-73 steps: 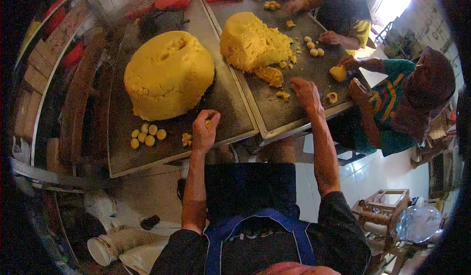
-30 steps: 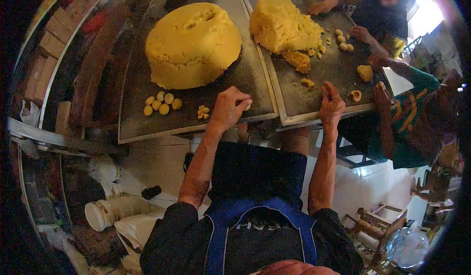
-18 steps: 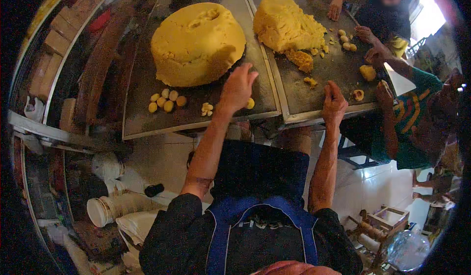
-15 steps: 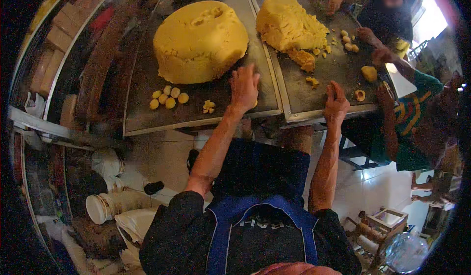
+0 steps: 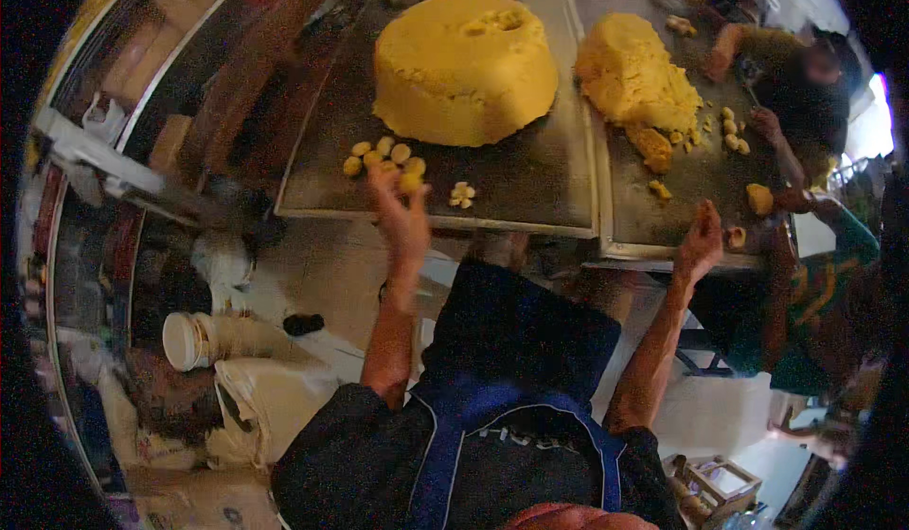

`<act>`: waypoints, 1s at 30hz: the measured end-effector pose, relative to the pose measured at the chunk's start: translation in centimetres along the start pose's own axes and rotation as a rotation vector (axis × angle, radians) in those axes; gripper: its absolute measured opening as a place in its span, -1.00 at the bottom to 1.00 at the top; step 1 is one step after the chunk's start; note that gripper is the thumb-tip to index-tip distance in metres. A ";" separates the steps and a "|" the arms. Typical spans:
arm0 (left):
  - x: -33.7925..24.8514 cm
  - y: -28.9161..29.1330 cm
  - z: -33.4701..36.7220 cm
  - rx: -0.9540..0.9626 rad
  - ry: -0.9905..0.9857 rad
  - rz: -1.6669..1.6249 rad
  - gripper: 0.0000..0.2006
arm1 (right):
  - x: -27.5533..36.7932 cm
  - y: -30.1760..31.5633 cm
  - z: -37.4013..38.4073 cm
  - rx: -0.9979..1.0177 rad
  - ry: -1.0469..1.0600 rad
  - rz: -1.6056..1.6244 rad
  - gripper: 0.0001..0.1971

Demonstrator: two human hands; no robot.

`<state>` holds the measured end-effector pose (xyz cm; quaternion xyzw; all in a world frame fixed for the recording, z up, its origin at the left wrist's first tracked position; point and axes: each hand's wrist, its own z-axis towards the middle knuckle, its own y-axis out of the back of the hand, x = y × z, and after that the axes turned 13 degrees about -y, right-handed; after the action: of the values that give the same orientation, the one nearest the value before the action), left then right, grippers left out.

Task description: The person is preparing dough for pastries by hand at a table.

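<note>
My left hand (image 5: 403, 227), slightly smeared by motion, is at the near side of a cluster of yellow dough balls (image 5: 401, 152). One dough ball (image 5: 410, 183) sits between its fingers and thumb. Behind them stands a large, smooth-sided mound of yellow dough (image 5: 464, 76) with a dent in its top. Small pale dough bits (image 5: 462, 195) lie to the right of my left hand. My right hand (image 5: 701, 241) hovers by the right table's near edge, fingertips drawn together; whatever is in them is hidden. Beside it is a small hollowed dough cup (image 5: 735, 238).
A second, broken dough mound (image 5: 630, 71) stands on the right table (image 5: 634, 199), with crumbs and dough balls (image 5: 731, 132) nearby. Co-workers' hands (image 5: 769, 125) reach in from the right. A raised metal edge (image 5: 595, 151) divides the tables. White buckets (image 5: 189, 341) are below left.
My left hand has moved left from beside the large mound to the dough ball cluster. My right hand's fingers have drawn together. The whole view has shifted, moving the tables rightward.
</note>
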<state>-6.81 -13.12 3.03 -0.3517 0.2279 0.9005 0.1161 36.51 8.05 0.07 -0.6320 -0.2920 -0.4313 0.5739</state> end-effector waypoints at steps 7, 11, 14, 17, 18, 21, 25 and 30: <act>3.4 2.9 -0.2 0.127 -0.227 0.372 -0.64 | -0.2 -2.1 -1.0 -0.142 0.468 -1.078 -0.71; -0.3 1.4 0.2 0.084 -0.303 0.490 -0.64 | 0.3 -1.9 -1.0 -0.152 0.552 -1.020 -0.73; -3.6 0.2 0.1 0.128 -0.349 0.371 -0.65 | 1.2 -3.3 -1.8 -0.101 0.414 -0.982 -0.73; -6.4 -1.9 0.3 0.324 -0.403 0.196 -0.66 | 1.2 -2.8 -2.0 -0.086 0.318 -1.010 -0.73; -6.9 -2.7 0.4 0.352 -0.376 0.123 -0.66 | 0.8 -1.8 -1.7 -0.099 0.324 -1.035 -0.72; -6.3 -3.3 0.7 0.362 -0.365 0.163 -0.65 | 1.0 -0.9 -1.3 -0.157 0.529 -1.059 -0.72; -3.5 -2.0 0.0 0.529 -0.234 0.279 -0.66 | 1.8 -3.9 -2.6 -0.098 0.357 -1.091 -0.72; -2.6 -2.0 -0.3 0.485 -0.195 0.335 -0.69 | 2.1 -4.0 -2.4 -0.097 0.438 -1.077 -0.74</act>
<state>-3.97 -11.67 3.98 -0.1831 0.4786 0.8560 0.0680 33.48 6.13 3.73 -0.3162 -0.4267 -0.7957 0.2912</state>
